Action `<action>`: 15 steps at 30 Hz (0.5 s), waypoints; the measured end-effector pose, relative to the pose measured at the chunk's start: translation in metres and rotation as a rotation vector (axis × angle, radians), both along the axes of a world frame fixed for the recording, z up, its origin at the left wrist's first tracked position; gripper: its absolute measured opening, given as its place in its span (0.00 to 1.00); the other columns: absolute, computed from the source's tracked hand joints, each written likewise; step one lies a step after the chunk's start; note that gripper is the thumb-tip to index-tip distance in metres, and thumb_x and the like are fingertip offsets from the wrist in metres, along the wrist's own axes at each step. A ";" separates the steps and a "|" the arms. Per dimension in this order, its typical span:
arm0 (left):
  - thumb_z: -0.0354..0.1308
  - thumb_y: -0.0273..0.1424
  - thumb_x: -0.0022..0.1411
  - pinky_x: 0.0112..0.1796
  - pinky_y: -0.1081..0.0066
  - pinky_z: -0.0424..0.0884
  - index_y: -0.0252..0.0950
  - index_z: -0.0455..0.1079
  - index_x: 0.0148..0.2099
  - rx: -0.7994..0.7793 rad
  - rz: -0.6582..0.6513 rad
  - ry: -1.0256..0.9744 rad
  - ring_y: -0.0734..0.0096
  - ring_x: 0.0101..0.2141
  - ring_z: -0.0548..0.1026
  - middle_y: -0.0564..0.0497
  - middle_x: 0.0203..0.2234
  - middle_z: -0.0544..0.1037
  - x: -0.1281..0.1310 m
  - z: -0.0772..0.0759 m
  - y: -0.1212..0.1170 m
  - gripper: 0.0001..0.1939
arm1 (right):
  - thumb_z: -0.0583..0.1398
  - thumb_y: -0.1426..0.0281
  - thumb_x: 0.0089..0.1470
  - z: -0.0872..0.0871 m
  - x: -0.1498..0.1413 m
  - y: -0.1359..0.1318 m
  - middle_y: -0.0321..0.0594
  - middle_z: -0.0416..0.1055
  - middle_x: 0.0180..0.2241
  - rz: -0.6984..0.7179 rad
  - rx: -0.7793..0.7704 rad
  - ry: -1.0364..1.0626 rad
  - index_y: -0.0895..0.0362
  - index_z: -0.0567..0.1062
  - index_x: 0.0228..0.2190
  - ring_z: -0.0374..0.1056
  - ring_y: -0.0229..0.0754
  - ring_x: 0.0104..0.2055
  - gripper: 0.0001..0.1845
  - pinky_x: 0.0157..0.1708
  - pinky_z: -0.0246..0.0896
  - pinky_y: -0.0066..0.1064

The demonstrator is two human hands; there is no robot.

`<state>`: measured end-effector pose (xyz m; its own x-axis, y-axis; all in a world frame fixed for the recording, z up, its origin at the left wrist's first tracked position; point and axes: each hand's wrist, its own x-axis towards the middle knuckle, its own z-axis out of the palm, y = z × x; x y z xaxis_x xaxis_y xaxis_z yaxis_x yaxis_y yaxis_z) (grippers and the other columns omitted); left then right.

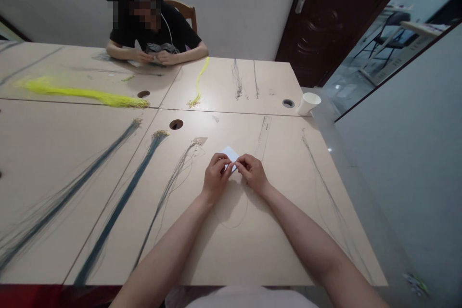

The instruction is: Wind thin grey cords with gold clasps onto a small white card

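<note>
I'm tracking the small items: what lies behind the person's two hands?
A white card shows partly behind the left hand and right hand. They cover part of it, and anything else hidden there cannot be seen.

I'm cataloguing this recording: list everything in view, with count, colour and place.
Table: one, pale wood, centre
Thick bundles: two, dark blue, near left
Bright bundles: two, yellow, far half
Thin bundles: at least four, grey, both halves
Card: one, white, centre
Ruler: one, clear, right of card
Cup: one, white, right edge
Cable holes: at least three, dark, tabletop
Co-worker: one, black top, far side
Chair: one, brown, behind co-worker
Door: one, maroon, upper right
Second chair: one, dark, upper right
Left hand: one, bare, at card
Right hand: one, bare, beside left; anything held unclear
</note>
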<state>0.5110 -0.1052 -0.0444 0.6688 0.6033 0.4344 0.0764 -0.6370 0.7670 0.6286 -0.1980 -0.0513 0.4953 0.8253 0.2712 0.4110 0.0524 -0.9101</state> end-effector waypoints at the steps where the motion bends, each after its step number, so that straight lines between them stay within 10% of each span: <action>1: 0.53 0.32 0.60 0.25 0.76 0.62 0.34 0.68 0.32 0.018 -0.002 -0.002 0.80 0.25 0.64 0.49 0.33 0.67 0.000 0.000 0.000 0.07 | 0.54 0.65 0.53 -0.001 0.000 0.000 0.35 0.65 0.24 -0.001 -0.005 0.005 0.57 0.69 0.27 0.60 0.35 0.26 0.09 0.26 0.55 0.27; 15: 0.55 0.32 0.58 0.24 0.76 0.62 0.35 0.69 0.34 -0.100 0.014 -0.043 0.82 0.23 0.63 0.50 0.34 0.67 0.000 0.003 0.000 0.06 | 0.55 0.64 0.53 -0.005 0.002 0.001 0.35 0.65 0.23 -0.024 0.004 0.092 0.58 0.69 0.28 0.61 0.35 0.25 0.10 0.26 0.56 0.27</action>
